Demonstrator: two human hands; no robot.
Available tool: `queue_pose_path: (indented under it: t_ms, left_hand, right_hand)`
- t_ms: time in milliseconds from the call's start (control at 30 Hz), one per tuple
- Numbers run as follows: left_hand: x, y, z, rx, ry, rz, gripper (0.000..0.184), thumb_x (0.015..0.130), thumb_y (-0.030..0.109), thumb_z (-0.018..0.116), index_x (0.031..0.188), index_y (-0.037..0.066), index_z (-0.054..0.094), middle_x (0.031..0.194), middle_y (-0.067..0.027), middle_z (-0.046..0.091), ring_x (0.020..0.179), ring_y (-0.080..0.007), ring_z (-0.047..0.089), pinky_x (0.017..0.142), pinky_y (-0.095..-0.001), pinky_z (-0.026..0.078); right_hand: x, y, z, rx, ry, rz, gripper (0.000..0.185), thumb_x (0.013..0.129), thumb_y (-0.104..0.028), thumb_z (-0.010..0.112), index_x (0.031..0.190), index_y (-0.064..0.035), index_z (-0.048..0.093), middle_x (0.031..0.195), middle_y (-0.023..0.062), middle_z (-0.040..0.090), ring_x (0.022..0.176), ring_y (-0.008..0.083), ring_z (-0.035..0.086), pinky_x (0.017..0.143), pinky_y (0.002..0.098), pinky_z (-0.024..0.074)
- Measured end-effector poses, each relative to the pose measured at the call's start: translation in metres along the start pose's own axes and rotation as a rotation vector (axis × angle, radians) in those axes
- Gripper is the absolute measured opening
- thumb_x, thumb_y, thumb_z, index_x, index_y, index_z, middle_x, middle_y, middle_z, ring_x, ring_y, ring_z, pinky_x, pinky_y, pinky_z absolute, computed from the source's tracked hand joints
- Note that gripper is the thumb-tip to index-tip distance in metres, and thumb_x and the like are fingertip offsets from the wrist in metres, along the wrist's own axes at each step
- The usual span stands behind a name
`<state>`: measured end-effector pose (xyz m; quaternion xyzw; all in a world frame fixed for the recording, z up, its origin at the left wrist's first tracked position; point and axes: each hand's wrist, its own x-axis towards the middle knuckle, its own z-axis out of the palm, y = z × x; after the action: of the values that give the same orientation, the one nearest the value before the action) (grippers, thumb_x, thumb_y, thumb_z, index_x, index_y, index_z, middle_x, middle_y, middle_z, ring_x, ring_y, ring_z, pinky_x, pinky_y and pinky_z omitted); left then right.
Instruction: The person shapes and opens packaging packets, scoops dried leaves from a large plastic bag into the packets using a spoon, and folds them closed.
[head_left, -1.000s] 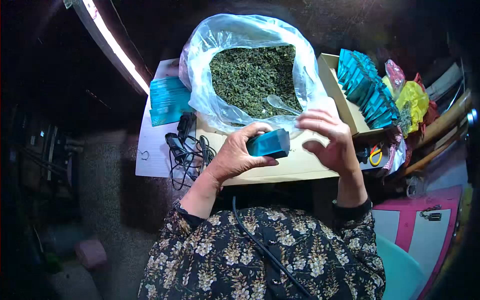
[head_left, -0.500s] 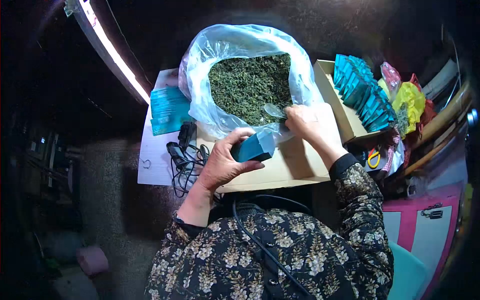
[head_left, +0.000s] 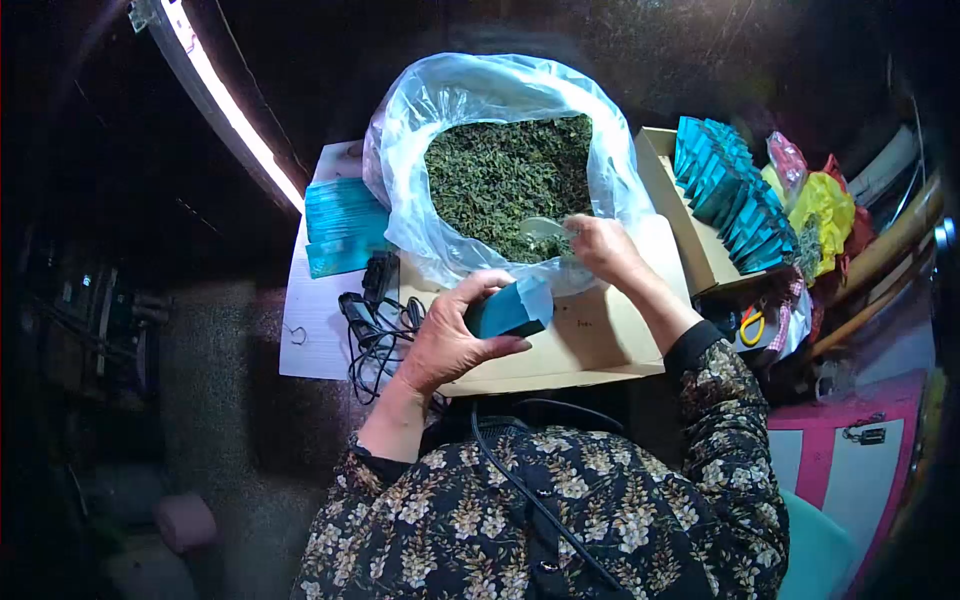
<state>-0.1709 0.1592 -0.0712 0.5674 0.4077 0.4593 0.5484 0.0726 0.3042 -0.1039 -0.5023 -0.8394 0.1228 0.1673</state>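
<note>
My left hand (head_left: 462, 335) is wrapped round a teal packet (head_left: 503, 312), whose pale open end faces right, just below a clear plastic bag (head_left: 404, 190). Dark green dried leaves (head_left: 510, 170) fill the bag. With closed fingers, my right hand (head_left: 602, 247) grips the handle end of a clear spoon (head_left: 541, 228) at the bag's lower right edge. The spoon's bowl rests among the leaves. Cardboard (head_left: 590, 350) lies under both hands.
Flat teal packets (head_left: 345, 225) are stacked at the left, above a black cable (head_left: 372, 340). At the right a cardboard box (head_left: 700, 262) holds several upright teal packets (head_left: 735, 195). Beyond it are a yellow bag (head_left: 823, 215) and yellow-handled tool (head_left: 751, 325).
My right hand has come from open beside the packet to the spoon and taken hold of it. The spoon has shifted slightly left in the leaves. My left hand moved a little left with the packet.
</note>
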Motion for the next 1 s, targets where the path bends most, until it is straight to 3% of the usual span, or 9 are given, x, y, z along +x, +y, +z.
queue_pose_path:
  t_ms: [67,167,200,300,467,600,700,867,1000]
  left_hand:
    - [0.0,0.002,0.001,0.043,-0.005,0.002,0.071,0.06,0.013,0.09,0.122,0.007,0.057,0.103,-0.001,0.063,0.098,-0.0099,0.058,0.091,-0.0264,0.044]
    - [-0.001,0.003,0.001,0.132,-0.022,0.005,0.071,0.06,0.013,0.091,0.122,0.008,0.057,0.102,0.0,0.063,0.097,-0.0097,0.057,0.09,-0.0266,0.044]
    - [0.0,0.003,0.001,0.142,-0.021,0.015,0.07,0.059,0.013,0.091,0.121,0.009,0.058,0.102,-0.0001,0.063,0.097,-0.01,0.057,0.09,-0.0268,0.044]
    - [0.0,0.002,0.001,0.162,-0.021,0.032,0.07,0.058,0.013,0.091,0.12,0.009,0.058,0.103,-0.0003,0.063,0.098,-0.0107,0.057,0.09,-0.0273,0.044]
    - [-0.002,0.011,0.002,0.177,-0.05,0.062,0.057,0.065,0.017,0.088,0.114,0.007,0.06,0.107,-0.0028,0.062,0.1,-0.0141,0.057,0.092,-0.0292,0.044]
    - [0.0,0.011,0.003,0.172,-0.08,0.043,0.059,0.064,0.016,0.088,0.114,0.007,0.06,0.107,-0.0033,0.062,0.102,-0.0145,0.057,0.093,-0.0292,0.043]
    - [0.001,0.01,0.004,0.16,-0.101,0.031,0.064,0.06,0.014,0.09,0.116,0.007,0.061,0.109,-0.0038,0.061,0.105,-0.0151,0.056,0.095,-0.0294,0.043]
    - [0.0,0.01,0.004,0.148,-0.109,0.001,0.061,0.061,0.013,0.089,0.114,0.006,0.061,0.111,-0.0042,0.062,0.107,-0.0154,0.056,0.095,-0.0297,0.043]
    - [0.003,0.013,0.003,0.159,-0.124,-0.005,0.06,0.062,0.014,0.089,0.114,0.006,0.061,0.111,-0.0043,0.062,0.106,-0.0152,0.056,0.095,-0.0298,0.043]
  right_hand:
    - [0.002,-0.001,0.001,0.145,0.053,0.009,0.029,0.08,-0.007,0.05,0.103,-0.0075,0.067,0.064,0.0132,0.062,0.056,0.0252,0.063,0.054,0.04,0.0499]
    - [0.006,-0.008,-0.005,0.646,-0.127,0.231,0.037,0.077,-0.003,0.047,0.105,-0.006,0.069,0.057,0.0042,0.057,0.049,0.0141,0.055,0.047,0.029,0.0446]
    - [0.008,-0.012,-0.009,0.646,-0.129,0.23,0.037,0.077,-0.003,0.047,0.105,-0.006,0.069,0.057,0.0042,0.057,0.049,0.0141,0.055,0.047,0.029,0.0446]
    - [0.01,-0.02,-0.017,0.891,-0.21,0.415,0.031,0.074,-0.003,0.045,0.094,-0.0025,0.069,0.058,-0.0003,0.057,0.048,0.0089,0.053,0.043,0.0229,0.0396]
    - [0.011,-0.019,-0.012,1.001,-0.133,0.429,0.02,0.078,-0.006,0.05,0.087,-0.001,0.067,0.058,0.0005,0.057,0.049,0.0085,0.053,0.043,0.0231,0.0393]
    - [0.014,-0.021,-0.013,0.815,-0.165,0.399,0.015,0.081,-0.011,0.054,0.081,-0.0025,0.066,0.059,0.0011,0.058,0.049,0.0086,0.053,0.043,0.0226,0.0389]
    - [0.017,-0.006,-0.001,0.708,-0.153,0.187,0.017,0.079,-0.018,0.059,0.076,-0.0021,0.066,0.056,0.003,0.059,0.047,0.0104,0.054,0.044,0.0251,0.0412]
    - [0.024,-0.005,0.011,0.755,-0.2,0.181,0.019,0.083,-0.018,0.057,0.076,-0.0025,0.065,0.061,0.0046,0.061,0.049,0.0102,0.054,0.043,0.0229,0.0394]
    - [0.034,-0.015,0.024,0.929,-0.281,0.337,0.02,0.084,-0.018,0.055,0.077,-0.0023,0.065,0.062,0.0071,0.063,0.049,0.012,0.056,0.042,0.0241,0.0413]
